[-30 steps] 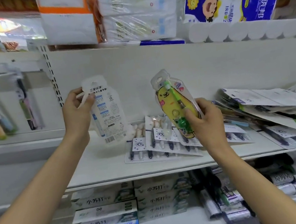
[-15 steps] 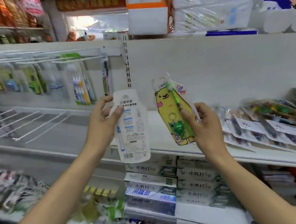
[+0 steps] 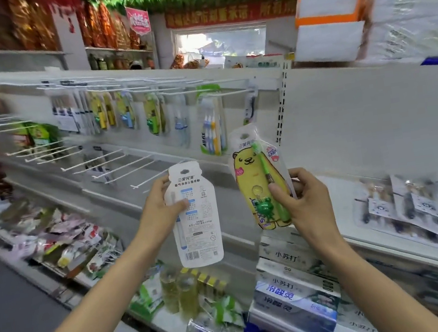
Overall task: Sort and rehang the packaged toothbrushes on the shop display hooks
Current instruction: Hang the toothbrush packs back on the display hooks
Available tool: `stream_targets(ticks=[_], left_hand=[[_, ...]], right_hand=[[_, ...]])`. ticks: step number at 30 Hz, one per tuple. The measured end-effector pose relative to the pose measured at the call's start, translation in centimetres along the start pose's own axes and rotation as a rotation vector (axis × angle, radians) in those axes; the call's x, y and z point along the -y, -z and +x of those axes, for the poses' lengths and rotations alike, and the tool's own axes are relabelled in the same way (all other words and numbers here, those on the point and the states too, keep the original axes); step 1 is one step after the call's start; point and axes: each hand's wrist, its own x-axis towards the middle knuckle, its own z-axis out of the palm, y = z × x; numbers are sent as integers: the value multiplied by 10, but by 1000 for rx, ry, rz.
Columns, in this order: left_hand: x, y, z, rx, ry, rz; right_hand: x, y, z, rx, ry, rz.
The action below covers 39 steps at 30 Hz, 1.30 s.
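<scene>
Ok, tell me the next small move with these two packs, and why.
Probably lift the right hand and its yellow bear pack up-left toward the upper hooks, where similar yellow packs hang. The left hand shows only the white pack's printed back, so its row is harder to match.

A small shop: packaged toothbrushes point(image 3: 210, 127) hang on white display hooks point(image 3: 115, 164) at eleven o'clock, boxed toothpaste point(image 3: 296, 290) stacked on shelving at five o'clock.
</scene>
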Motion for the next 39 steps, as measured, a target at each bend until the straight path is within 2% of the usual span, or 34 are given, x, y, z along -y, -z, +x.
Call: stream_targets(ticks=[13, 21, 27, 39], left_hand=[[41, 222, 27, 22, 2, -9], [58, 309, 45, -1, 25, -20], [69, 337, 78, 19, 47, -61], [91, 337, 197, 71, -10, -87]], right_hand=[[29, -218, -11, 107, -3, 41], [41, -316, -8, 75, -12, 86], [42, -360, 15, 96, -20, 123], [-6, -414, 105, 62, 6, 111]])
